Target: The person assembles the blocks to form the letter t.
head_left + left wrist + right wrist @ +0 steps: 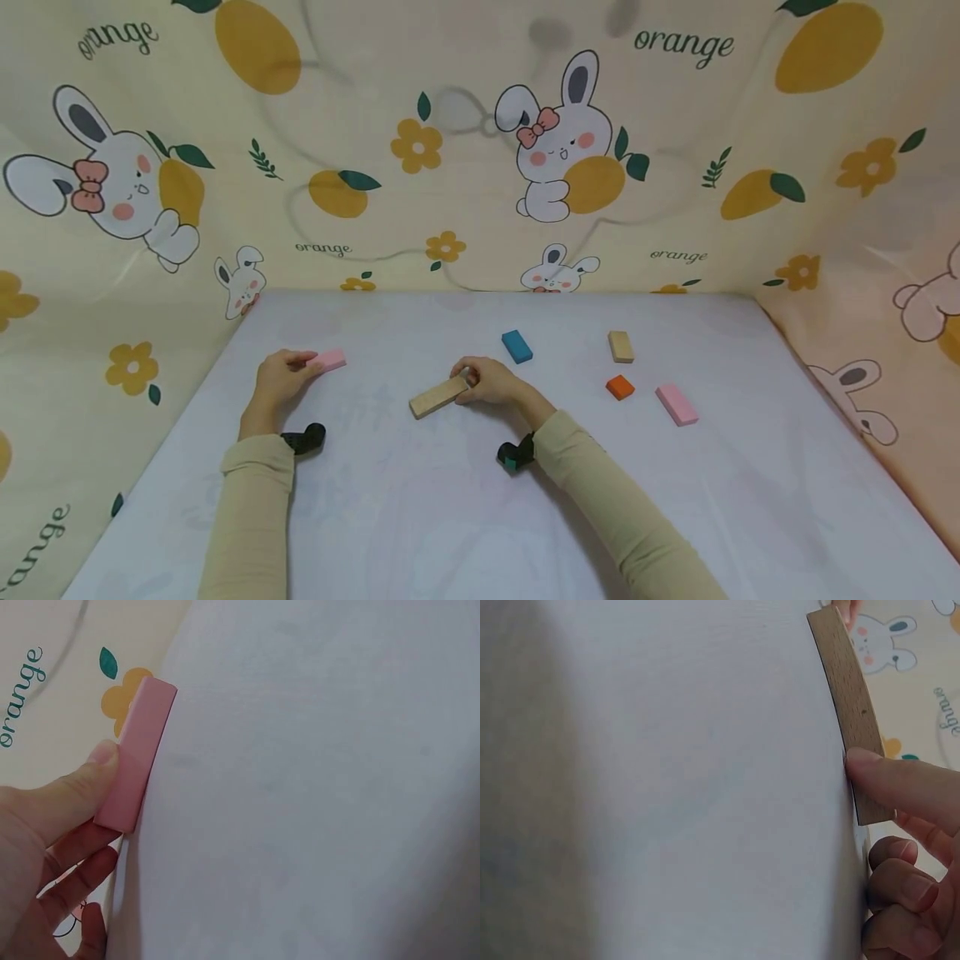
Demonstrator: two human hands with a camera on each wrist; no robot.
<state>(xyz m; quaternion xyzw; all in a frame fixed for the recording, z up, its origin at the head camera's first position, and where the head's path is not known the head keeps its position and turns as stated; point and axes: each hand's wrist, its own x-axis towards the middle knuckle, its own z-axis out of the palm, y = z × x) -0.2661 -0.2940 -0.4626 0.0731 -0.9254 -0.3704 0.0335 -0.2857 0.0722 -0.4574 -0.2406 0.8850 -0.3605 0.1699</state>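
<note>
My left hand (pixel 281 380) pinches a pink block (pixel 327 360) near one end, at the left of the table. In the left wrist view the thumb lies on one side of that pink block (pixel 139 754), and the other fingers bend below it. Around one end of a long plain wooden block (pixel 435 398), near the middle of the table, my right hand (pixel 491 382) has its thumb and fingers. The right wrist view shows the thumb pressed on the wooden block (pixel 846 682), with several fingers curled beside it. A blue block (pixel 517 347) lies just beyond the right hand.
Farther right on the white table (pixel 420 517) lie a short wooden block (pixel 620 347), a small orange block (pixel 620 387) and another pink block (pixel 677 405). A printed cloth (pixel 465 200) with rabbits and oranges stands along the back and sides.
</note>
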